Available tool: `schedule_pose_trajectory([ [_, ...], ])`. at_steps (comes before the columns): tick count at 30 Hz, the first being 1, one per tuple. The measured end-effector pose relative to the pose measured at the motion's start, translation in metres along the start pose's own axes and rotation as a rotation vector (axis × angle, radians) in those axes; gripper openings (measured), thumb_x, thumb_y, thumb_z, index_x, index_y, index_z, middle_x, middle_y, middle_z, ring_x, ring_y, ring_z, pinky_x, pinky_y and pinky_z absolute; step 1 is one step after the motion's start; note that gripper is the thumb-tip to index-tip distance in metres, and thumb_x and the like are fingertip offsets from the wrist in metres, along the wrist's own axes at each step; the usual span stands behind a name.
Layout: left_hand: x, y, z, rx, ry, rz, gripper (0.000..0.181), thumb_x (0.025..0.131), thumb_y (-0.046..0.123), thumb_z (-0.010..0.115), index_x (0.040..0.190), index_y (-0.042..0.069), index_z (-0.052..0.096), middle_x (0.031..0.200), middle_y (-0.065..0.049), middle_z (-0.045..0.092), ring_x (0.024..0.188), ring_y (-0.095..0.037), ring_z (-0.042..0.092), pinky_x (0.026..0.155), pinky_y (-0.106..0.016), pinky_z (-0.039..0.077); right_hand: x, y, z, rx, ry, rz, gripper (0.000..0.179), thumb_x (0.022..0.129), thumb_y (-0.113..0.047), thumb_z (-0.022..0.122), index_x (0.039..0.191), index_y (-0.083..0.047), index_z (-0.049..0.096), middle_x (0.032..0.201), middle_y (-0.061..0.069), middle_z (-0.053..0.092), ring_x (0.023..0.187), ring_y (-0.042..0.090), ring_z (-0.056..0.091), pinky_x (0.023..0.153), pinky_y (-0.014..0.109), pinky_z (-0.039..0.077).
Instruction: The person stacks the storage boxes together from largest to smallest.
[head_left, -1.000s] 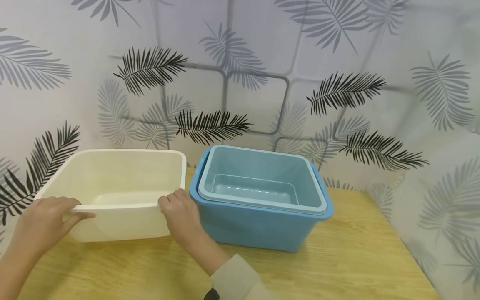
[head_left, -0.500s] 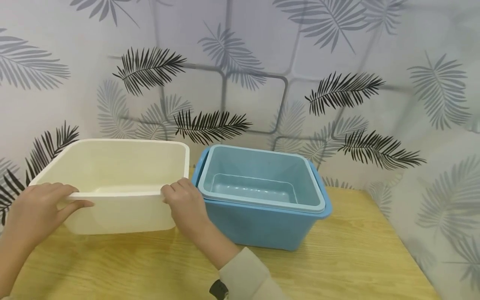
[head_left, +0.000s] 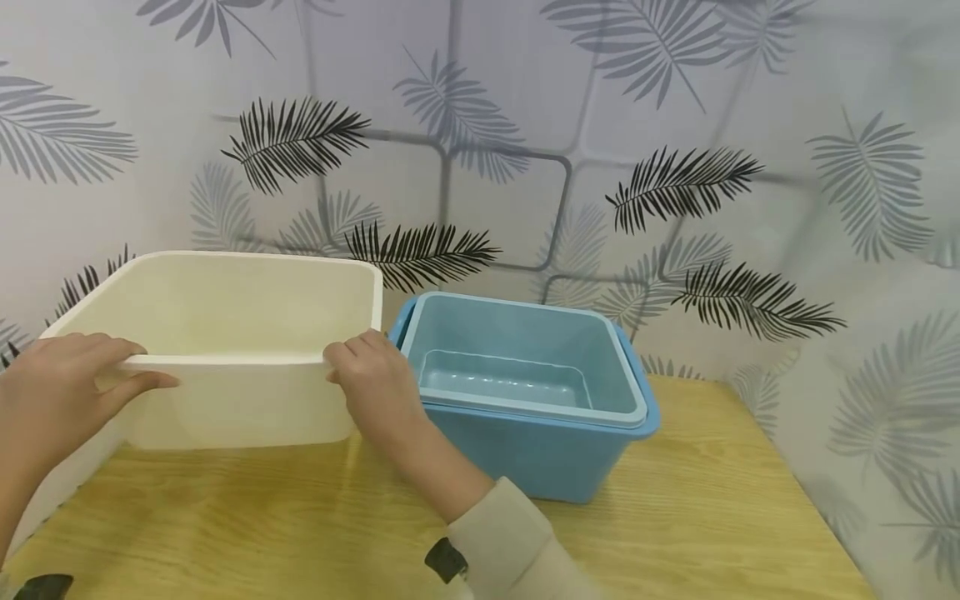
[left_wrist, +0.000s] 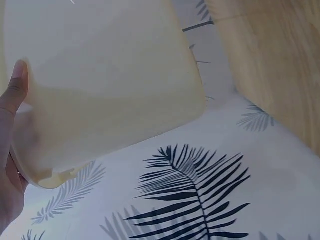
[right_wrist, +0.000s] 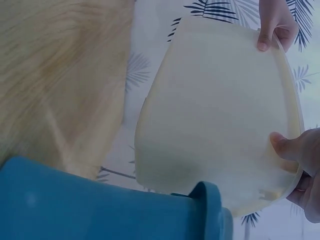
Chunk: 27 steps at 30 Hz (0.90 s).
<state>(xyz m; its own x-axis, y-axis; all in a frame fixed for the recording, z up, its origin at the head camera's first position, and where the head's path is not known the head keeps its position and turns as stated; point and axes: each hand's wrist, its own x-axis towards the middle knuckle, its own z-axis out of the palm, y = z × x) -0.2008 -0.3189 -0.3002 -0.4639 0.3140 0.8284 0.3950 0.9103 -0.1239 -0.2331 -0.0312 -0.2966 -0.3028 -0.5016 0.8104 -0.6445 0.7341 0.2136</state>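
Observation:
A cream plastic tub (head_left: 247, 404) is held up over the left of the table, its opening facing up and toward the camera. My left hand (head_left: 63, 392) grips the near left part of its rim, thumb on the outer wall and fingers over the edge. At the near right corner my right hand (head_left: 375, 383) grips the same rim. In the right wrist view the right hand (right_wrist: 302, 165) has its thumb pressed on the tub's outside (right_wrist: 215, 110). The left wrist view shows the left hand (left_wrist: 12, 115) at the tub's edge, partly out of frame.
Right of the cream tub stands a blue tub (head_left: 525, 454) with a lighter blue tub (head_left: 510, 333) nested inside it. Both sit on the wooden table (head_left: 720, 500). A wall covering (head_left: 495, 100) with leaf prints rises behind the table.
The cream tub has risen, with both hands keeping their grip on its rim. The nested blue tubs have stayed in place.

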Motion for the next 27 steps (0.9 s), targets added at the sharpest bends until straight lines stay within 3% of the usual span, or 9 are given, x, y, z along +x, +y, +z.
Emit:
schedule_pose_trajectory([
  [7, 0.016, 0.001, -0.007, -0.010, -0.008, -0.027, 0.086, 0.081, 0.070, 0.022, 0.076, -0.003, 0.066, 0.067, -0.020, 0.065, 0.056, -0.037, 0.057, 0.055, -0.052, 0.045, 0.011, 0.008, -0.012, 0.047, -0.007, 0.026, 0.014, 0.072, -0.016, 0.076, 0.080, -0.013, 0.064, 0.076, -0.005, 0.067, 0.073, 0.009, 0.058, 0.070, 0.015, 0.047],
  [14, 0.034, 0.004, -0.013, -0.026, 0.047, 0.001, 0.084, 0.082, 0.071, 0.029, 0.075, -0.005, 0.065, 0.065, -0.021, 0.065, 0.054, -0.037, 0.057, 0.056, -0.051, 0.043, 0.020, 0.016, -0.021, 0.073, -0.010, 0.040, 0.015, 0.074, -0.014, 0.075, 0.084, -0.011, 0.065, 0.077, -0.002, 0.067, 0.076, 0.011, 0.060, 0.071, 0.016, 0.048],
  [22, 0.051, 0.006, -0.020, -0.018, 0.035, -0.055, 0.088, 0.074, 0.075, 0.027, 0.077, -0.003, 0.067, 0.069, -0.022, 0.066, 0.060, -0.039, 0.058, 0.063, -0.052, 0.042, 0.028, 0.023, -0.031, 0.103, 0.017, 0.072, 0.019, 0.071, -0.016, 0.076, 0.086, -0.010, 0.065, 0.079, -0.001, 0.068, 0.079, 0.012, 0.061, 0.074, 0.016, 0.049],
  [27, 0.059, 0.007, -0.024, -0.022, 0.081, -0.032, 0.086, 0.076, 0.075, 0.031, 0.077, -0.004, 0.066, 0.068, -0.022, 0.065, 0.059, -0.038, 0.057, 0.062, -0.050, 0.041, 0.031, 0.025, -0.036, 0.088, 0.016, 0.098, 0.020, 0.071, -0.019, 0.076, 0.086, -0.011, 0.065, 0.081, -0.001, 0.068, 0.081, 0.012, 0.061, 0.076, 0.015, 0.049],
])
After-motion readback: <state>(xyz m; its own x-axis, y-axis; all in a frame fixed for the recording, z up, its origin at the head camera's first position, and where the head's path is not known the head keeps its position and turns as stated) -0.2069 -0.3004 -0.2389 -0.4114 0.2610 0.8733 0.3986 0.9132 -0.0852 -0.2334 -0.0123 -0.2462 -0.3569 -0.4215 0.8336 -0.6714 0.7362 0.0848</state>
